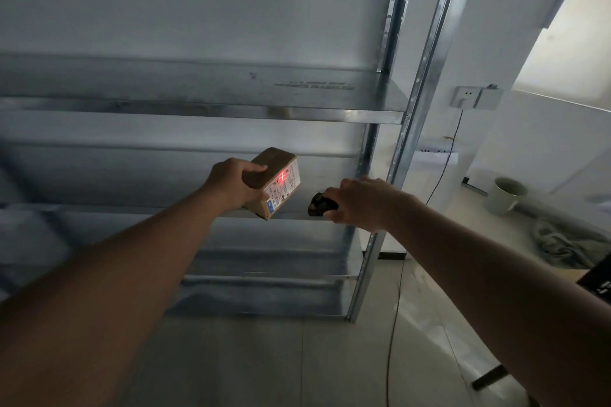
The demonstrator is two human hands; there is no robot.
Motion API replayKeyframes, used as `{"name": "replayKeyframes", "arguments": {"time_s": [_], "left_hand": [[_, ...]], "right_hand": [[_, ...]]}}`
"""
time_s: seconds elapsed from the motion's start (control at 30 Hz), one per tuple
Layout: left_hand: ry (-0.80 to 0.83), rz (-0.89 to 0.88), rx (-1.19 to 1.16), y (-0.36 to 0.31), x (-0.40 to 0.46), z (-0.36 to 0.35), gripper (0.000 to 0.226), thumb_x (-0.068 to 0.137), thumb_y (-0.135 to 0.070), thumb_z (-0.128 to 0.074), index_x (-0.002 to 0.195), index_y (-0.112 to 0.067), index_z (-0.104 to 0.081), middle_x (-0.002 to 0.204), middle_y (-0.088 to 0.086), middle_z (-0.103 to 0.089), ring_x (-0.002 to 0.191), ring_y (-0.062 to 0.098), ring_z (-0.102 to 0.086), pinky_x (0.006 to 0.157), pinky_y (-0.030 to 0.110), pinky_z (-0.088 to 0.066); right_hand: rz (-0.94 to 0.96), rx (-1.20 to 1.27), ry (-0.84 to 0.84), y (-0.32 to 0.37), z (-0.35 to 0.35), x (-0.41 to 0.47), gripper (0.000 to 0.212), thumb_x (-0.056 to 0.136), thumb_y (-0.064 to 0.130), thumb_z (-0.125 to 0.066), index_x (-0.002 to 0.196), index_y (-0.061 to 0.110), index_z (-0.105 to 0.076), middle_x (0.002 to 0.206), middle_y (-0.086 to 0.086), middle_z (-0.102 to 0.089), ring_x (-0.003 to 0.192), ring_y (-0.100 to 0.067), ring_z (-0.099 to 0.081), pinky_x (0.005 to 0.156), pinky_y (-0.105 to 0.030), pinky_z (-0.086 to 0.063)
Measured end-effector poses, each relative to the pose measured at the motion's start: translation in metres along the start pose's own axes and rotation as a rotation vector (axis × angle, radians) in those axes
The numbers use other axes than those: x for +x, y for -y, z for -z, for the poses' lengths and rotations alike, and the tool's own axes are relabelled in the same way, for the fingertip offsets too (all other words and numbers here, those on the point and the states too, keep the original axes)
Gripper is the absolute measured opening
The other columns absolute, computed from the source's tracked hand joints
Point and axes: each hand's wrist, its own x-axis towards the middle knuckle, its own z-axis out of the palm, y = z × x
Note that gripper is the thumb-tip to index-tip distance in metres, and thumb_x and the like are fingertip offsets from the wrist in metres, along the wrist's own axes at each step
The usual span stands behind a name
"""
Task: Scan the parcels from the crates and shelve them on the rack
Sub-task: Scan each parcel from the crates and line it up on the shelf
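Parcel clasped in left grip, right grip clutching scanner beside it.

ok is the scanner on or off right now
On. The scanner in the right hand throws a red cross of light onto the label of the parcel held by the left hand.

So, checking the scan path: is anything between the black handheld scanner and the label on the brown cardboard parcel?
No. In the head view the gap between black scanner and brown cardboard parcel is bare; only the metal rack shows behind.
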Motion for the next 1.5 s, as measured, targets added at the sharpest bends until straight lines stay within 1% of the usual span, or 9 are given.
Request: {"name": "replayKeyframes", "arguments": {"time_s": [0.27, 0.47, 0.6, 0.7, 0.8, 0.93, 1.07, 1.33, 1.5], "left_hand": [[-0.022, 0.024, -0.017, -0.006, 0.002, 0.002, 0.079, 0.075, -0.025, -0.097, 0.147, -0.024, -0.063, 0.143, 0.008, -0.066, 0.124, 0.024, -0.065, 0.094, 0.03, -0.053], [-0.012, 0.03, -0.02, -0.01, 0.004, 0.004, 0.078, 0.078, -0.024, -0.095, 0.149, -0.023, -0.061, 0.146, 0.008, -0.064, 0.128, 0.025, -0.063, 0.099, 0.034, -0.053], [-0.033, 0.042, -0.079, -0.009, 0.007, 0.003, 0.074, 0.083, -0.026, -0.091, 0.151, -0.026, -0.059, 0.15, 0.008, -0.061, 0.134, 0.027, -0.059, 0.105, 0.038, -0.052], [-0.063, 0.078, -0.174, -0.008, 0.006, 0.006, 0.075, 0.086, -0.029, -0.088, 0.153, -0.031, -0.055, 0.152, 0.004, -0.058, 0.137, 0.027, -0.056, 0.11, 0.043, -0.051], [-0.076, 0.102, -0.247, -0.006, 0.002, 0.011, 0.077, 0.089, -0.03, -0.085, 0.157, -0.032, -0.048, 0.154, 0.003, -0.056, 0.139, 0.029, -0.054, 0.11, 0.052, -0.053], [-0.117, 0.157, -0.427, -0.002, -0.006, 0.021, 0.076, 0.093, -0.023, -0.081, 0.158, -0.037, -0.046, 0.15, 0.005, -0.059, 0.131, 0.028, -0.058, 0.101, 0.052, -0.059], [-0.156, 0.162, -0.64, -0.002, -0.017, 0.028, 0.067, 0.099, -0.018, -0.073, 0.156, -0.041, -0.045, 0.141, 0.008, -0.064, 0.124, 0.026, -0.062, 0.104, 0.05, -0.057], [-0.251, 0.156, -0.818, 0.027, -0.042, 0.073, 0.065, 0.102, -0.014, -0.068, 0.152, -0.049, -0.044, 0.14, 0.011, -0.061, 0.126, 0.029, -0.063, 0.107, 0.051, -0.055], [-0.295, 0.163, -0.845, 0.078, -0.058, 0.123, 0.068, 0.099, -0.014, -0.072, 0.147, -0.055, -0.045, 0.135, 0.008, -0.066, 0.125, 0.028, -0.065, 0.107, 0.05, -0.056]], "right_hand": [[0.005, -0.022, 0.018, -0.004, 0.002, 0.0, 0.054, 0.108, 0.058, -0.044, 0.149, 0.023, -0.049, 0.122, -0.008, -0.063, 0.11, -0.029, -0.062, 0.089, -0.044, -0.057], [-0.003, 0.007, 0.028, -0.006, 0.002, 0.002, 0.052, 0.108, 0.057, -0.045, 0.147, 0.022, -0.05, 0.119, -0.007, -0.063, 0.107, -0.027, -0.062, 0.088, -0.043, -0.056], [-0.027, 0.327, 0.005, -0.008, -0.003, 0.007, 0.043, 0.11, 0.047, -0.049, 0.141, 0.017, -0.054, 0.098, -0.001, -0.062, 0.089, -0.02, -0.064, 0.082, -0.038, -0.056], [-0.095, 0.617, -0.061, -0.007, -0.007, 0.014, 0.04, 0.111, 0.043, -0.049, 0.14, 0.017, -0.054, 0.1, -0.004, -0.065, 0.083, -0.02, -0.064, 0.073, -0.038, -0.057], [-0.141, 0.791, -0.134, -0.003, -0.006, 0.022, 0.04, 0.112, 0.043, -0.047, 0.139, 0.014, -0.055, 0.101, -0.009, -0.066, 0.076, -0.017, -0.06, 0.063, -0.028, -0.045], [-0.22, 1.09, -0.198, 0.006, -0.002, 0.033, 0.044, 0.112, 0.046, -0.044, 0.138, 0.015, -0.058, 0.104, -0.014, -0.066, 0.086, -0.023, -0.063, 0.07, -0.033, -0.051], [-0.228, 1.428, -0.267, 0.025, 0.007, 0.044, 0.049, 0.113, 0.046, -0.038, 0.149, 0.016, -0.051, 0.119, -0.017, -0.064, 0.094, -0.027, -0.066, 0.081, -0.042, -0.059], [-0.067, 1.607, -0.355, 0.093, 0.06, 0.091, 0.05, 0.116, 0.041, -0.031, 0.153, 0.011, -0.047, 0.142, -0.023, -0.057, 0.092, -0.023, -0.063, 0.072, -0.033, -0.054], [-0.007, 1.594, -0.434, 0.167, 0.085, 0.127, 0.047, 0.116, 0.04, -0.029, 0.151, 0.016, -0.048, 0.136, -0.013, -0.061, 0.1, -0.025, -0.064, 0.074, -0.034, -0.055]]}}
